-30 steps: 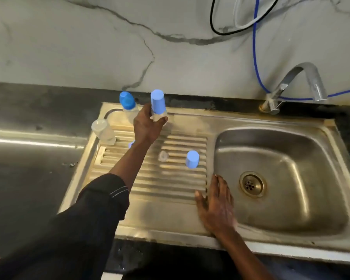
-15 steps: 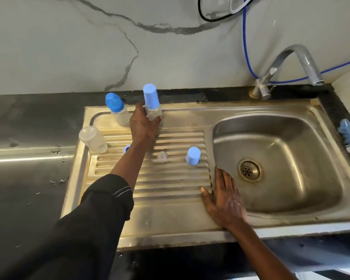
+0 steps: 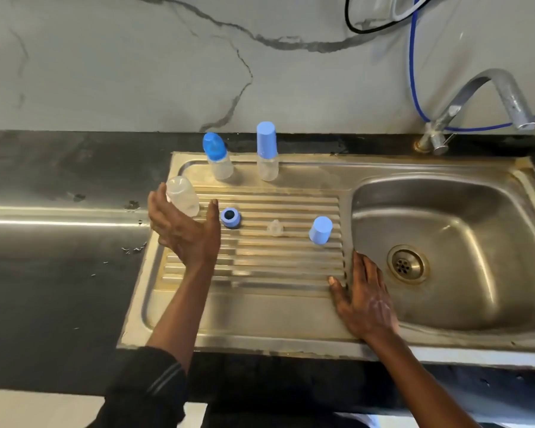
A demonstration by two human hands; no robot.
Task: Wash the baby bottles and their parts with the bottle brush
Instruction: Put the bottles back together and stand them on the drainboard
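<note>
- The step in hand looks like gathering: the left hand (image 3: 183,233) reaches in at the drainboard's (image 3: 275,267) left edge, and nothing appears to be washed yet.
- Its grip is wide, with straight fingers on one side of the uncapped clear bottle (image 3: 183,200) and the thumb on the other. I cannot tell whether they touch it.
- The right hand (image 3: 362,298) lies flat with spread fingers on the drainboard's right edge, at the lip of the sink bowl (image 3: 476,242), and holds nothing.
- The next move probably calls for closing on the clear bottle, lifting it off the ribs and carrying it right of the drainboard to under the tap (image 3: 491,97).
- The bottle leans and looks light and smooth, so a loose hold could tip it.
- The bottle brush is not in view and has to be found first.
- At the drainboard's back edge stand the round-capped bottle (image 3: 218,159) and the tall-capped bottle (image 3: 267,152), both closed.
- On its ribs lie a blue ring (image 3: 230,217) just beside the left thumb, a clear teat (image 3: 275,227) and a loose blue cap (image 3: 320,230).
- The ring sits in the carrying path and could be knocked.
- Dark counter (image 3: 59,273) runs left of the drainboard.
</note>
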